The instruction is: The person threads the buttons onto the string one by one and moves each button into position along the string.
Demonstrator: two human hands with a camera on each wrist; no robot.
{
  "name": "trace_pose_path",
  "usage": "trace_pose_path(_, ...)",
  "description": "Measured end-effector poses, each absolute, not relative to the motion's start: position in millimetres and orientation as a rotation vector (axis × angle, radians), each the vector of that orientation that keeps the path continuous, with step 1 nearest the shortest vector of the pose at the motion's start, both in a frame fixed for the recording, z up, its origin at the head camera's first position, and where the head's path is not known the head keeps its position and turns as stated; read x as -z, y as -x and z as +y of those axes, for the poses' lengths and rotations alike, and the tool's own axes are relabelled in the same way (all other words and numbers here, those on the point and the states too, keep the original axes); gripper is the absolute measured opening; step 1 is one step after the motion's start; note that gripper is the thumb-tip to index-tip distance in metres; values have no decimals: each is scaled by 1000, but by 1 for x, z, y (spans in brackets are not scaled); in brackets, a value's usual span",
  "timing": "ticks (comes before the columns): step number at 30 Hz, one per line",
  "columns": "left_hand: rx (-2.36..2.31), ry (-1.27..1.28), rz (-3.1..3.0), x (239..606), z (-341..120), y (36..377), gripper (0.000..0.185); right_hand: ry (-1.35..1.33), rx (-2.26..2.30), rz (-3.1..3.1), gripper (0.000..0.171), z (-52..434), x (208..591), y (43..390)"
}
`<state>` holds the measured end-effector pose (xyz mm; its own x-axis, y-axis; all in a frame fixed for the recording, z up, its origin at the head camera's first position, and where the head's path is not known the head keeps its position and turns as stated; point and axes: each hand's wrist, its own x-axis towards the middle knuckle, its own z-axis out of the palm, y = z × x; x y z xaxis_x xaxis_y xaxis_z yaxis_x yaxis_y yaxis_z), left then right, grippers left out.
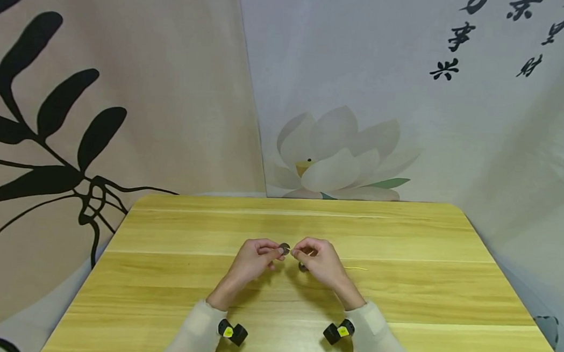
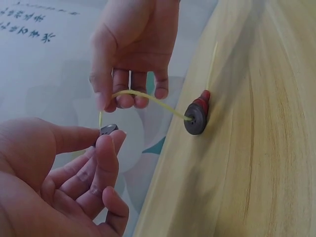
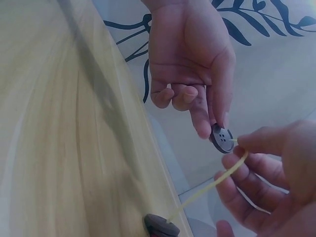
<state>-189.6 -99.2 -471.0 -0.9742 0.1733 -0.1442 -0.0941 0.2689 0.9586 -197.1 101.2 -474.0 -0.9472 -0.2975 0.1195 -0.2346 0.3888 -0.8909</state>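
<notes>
Between thumb and fingers, my left hand pinches a dark round button with several small holes. My right hand pinches a yellow cord close to that button, and the cord's short end meets the button's face. From the right fingertips the cord bows across to a second dark button on the table. Behind this second button sit red pieces on the same cord, whose tail runs on along the wood. Whether the cord's tip passes through a hole of the held button, I cannot tell.
The wooden table spreads under both hands. Beyond its far edge hangs a cloth backdrop with printed leaves, a flower and characters. A black wrist camera is strapped at the left sleeve, another wrist camera at the right.
</notes>
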Motion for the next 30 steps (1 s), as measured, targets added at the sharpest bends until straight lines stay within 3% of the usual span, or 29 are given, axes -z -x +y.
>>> trace_pose_path(30, -1706, -153, 2418, 471, -96, 186, 12, 470, 1625, 2625, 6, 95, 478, 195)
